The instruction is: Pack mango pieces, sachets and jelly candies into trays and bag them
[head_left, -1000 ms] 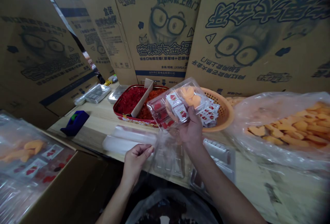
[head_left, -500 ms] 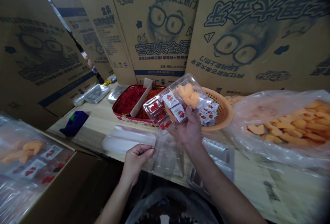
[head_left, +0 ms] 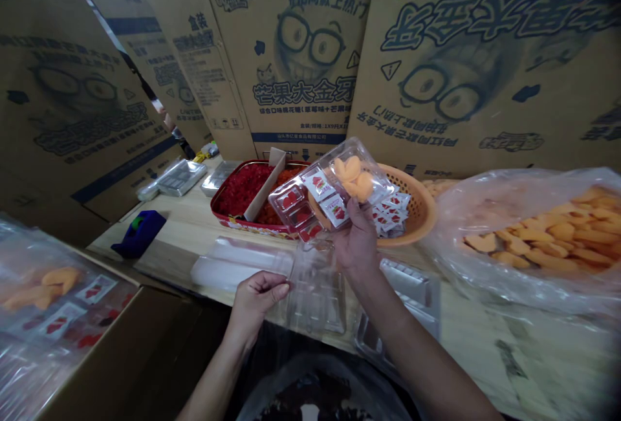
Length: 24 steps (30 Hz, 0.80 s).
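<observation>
My right hand holds a clear plastic candy tray, tilted above the bench. Inside the tray are orange candy pieces, printed white sachets and red candies. My left hand is closed in a pinch on the edge of a clear plastic bag, which spreads out below the tray. How far the bag reaches is hard to see because it is transparent. Left of it, a stack of clear plastic bags lies flat on the bench.
A red tin with red and orange candies stands behind. An orange basket of sachets and a large bag of orange candies are to the right. Empty trays, a blue tape dispenser and an open carton lie around.
Both hands stay almost in place. The tray has shifted only very slightly, and the view has moved a little.
</observation>
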Available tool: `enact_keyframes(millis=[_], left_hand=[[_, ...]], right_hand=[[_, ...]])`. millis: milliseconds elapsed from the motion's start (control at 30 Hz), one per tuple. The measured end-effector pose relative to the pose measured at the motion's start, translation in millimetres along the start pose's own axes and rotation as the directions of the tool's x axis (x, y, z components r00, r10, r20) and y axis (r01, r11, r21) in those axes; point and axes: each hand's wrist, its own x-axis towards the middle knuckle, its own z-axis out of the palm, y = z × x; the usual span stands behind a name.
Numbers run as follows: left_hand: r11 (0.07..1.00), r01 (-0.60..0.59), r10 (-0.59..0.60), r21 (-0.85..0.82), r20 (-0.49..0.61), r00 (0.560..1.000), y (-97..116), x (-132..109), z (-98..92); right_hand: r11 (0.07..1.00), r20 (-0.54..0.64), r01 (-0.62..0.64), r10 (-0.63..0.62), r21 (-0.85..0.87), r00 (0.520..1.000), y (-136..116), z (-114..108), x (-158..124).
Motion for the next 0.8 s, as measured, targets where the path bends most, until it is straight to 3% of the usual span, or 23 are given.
enact_keyframes(millis=[333,567,667,800], left_hand=[[1.0,-0.001,0.001,-0.006,-0.02,1.0,-0.2,1.4,0.5],[1.0,0.004,-0.006,-0.03,-0.038,0.999,-2.4,2.7,0.3],[0.999,0.015,-0.016,-0.048,-0.013,1.0,-3.7,1.3,1.0],[0.994,0.049,-0.039,-0.093,0.099,0.994,-4.2,-3.3,0.3]], right_hand=[[1.0,-0.015,0.014,-0.015,-0.009,1.0,3.0,-4.3,-1.7],[0.999,-0.026,0.034,-0.034,-0.01,0.999,-6.6,4.1,-7.7],[0.999,0.02,0.035,-0.035,-0.008,0.999,-6.8,5.5,-11.9],[0.998,0.03,0.045,-0.044,-0.035,0.999,-6.2,1.1,-11.1]])
